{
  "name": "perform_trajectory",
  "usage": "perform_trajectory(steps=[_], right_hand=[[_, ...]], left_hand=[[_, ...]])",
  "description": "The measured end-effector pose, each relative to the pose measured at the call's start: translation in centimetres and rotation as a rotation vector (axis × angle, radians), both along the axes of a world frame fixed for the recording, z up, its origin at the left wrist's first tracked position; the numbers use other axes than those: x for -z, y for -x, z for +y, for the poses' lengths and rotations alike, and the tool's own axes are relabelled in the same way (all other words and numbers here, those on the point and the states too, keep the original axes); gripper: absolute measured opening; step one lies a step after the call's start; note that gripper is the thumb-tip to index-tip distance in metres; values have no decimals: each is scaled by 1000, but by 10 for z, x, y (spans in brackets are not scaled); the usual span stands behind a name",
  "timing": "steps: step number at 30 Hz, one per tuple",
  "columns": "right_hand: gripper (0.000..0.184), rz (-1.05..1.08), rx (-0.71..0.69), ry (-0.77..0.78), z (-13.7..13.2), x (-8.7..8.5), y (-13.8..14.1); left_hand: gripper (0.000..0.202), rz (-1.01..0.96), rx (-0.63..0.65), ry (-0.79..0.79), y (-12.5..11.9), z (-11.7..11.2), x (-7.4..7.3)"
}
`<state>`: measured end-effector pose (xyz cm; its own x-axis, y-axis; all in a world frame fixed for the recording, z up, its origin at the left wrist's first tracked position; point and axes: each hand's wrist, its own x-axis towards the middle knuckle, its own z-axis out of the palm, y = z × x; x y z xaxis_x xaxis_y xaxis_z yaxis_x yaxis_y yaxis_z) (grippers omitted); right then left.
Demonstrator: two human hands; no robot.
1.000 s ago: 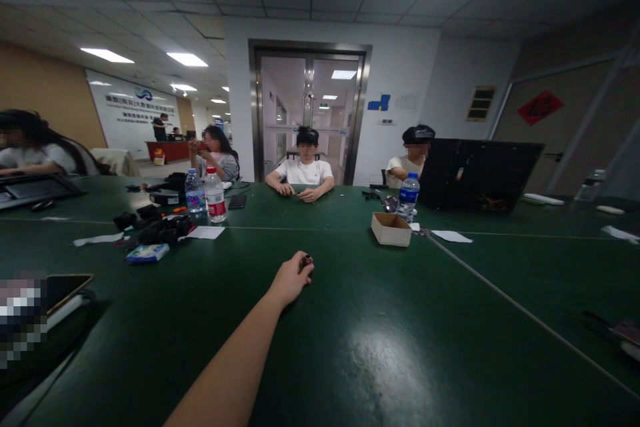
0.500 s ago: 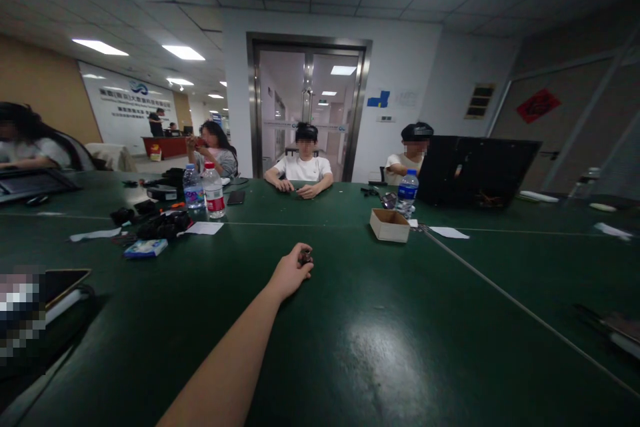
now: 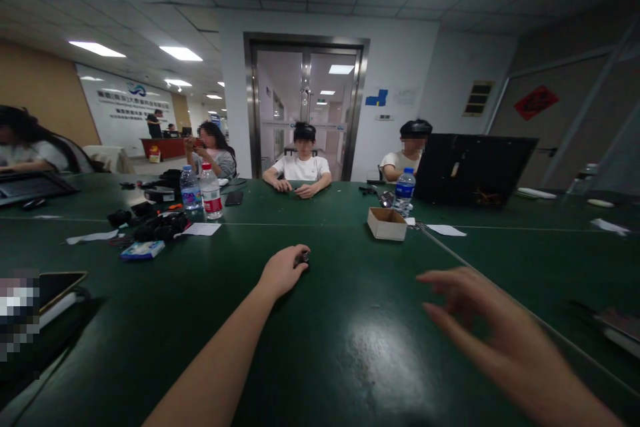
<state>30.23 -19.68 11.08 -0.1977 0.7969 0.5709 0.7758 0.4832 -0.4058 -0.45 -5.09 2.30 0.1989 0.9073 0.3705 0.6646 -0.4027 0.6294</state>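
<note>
My left hand (image 3: 284,271) rests on the green table (image 3: 330,320), its thumb and fingers closed round a small dark object (image 3: 305,258). That object is mostly covered by the fingers, and its kind cannot be made out. Over the right part of the table hangs my right hand (image 3: 465,310), slightly blurred, with thumb and fingers apart and nothing between them. Beyond the hands, right of the middle, sits a small open box (image 3: 387,224) with pale sides; its contents are hidden.
Two bottles (image 3: 212,193) stand at the back left beside a dark clutter of gear (image 3: 160,223) and a blue-white packet (image 3: 143,250). A blue-capped bottle (image 3: 405,192) is behind the box, near a large black panel (image 3: 475,167). A person (image 3: 303,163) sits opposite.
My right hand has come into view from the lower right. The left hand has shifted slightly left, still holding the small dark object on the table.
</note>
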Motion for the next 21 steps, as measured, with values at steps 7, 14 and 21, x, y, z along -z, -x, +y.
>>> perform_trajectory(steps=[7, 14, 21], right_hand=[[30, 607, -150, 912, 157, 58, 103], [9, 1044, -360, 807, 212, 103, 149], [14, 1021, -389, 723, 219, 112, 143]], left_hand=[[27, -573, -18, 98, -28, 39, 11], [23, -769, 33, 153, -30, 54, 26], [19, -685, -95, 246, -19, 52, 22]])
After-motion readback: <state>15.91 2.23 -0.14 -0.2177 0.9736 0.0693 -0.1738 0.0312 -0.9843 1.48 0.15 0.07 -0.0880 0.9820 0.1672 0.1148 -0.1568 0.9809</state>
